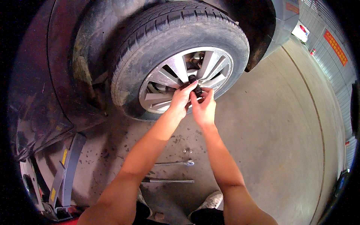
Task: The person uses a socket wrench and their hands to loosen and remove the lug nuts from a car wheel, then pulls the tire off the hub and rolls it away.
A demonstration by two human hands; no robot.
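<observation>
A black cylindrical piece [196, 87], which looks like a wrench socket, is at the middle of the silver alloy wheel [177, 66]. My left hand [180, 100] closes on it from the left, thumb laid along its side. From the right, the fingers of my right hand [204, 108] pinch its near end. The far end of the socket is against or close to the wheel's centre; exact contact cannot be told. Around the rim sits a worn black tyre [131, 71], mounted on a dark car [30, 82].
On the floor below lie a ratchet [176, 163], a metal bar with a dark grip [172, 181] and small nuts [188, 151]. A grey lift arm [71, 168] stands at the lower left. My shoes [212, 200] are at the bottom. A white vehicle [300, 33] is far right.
</observation>
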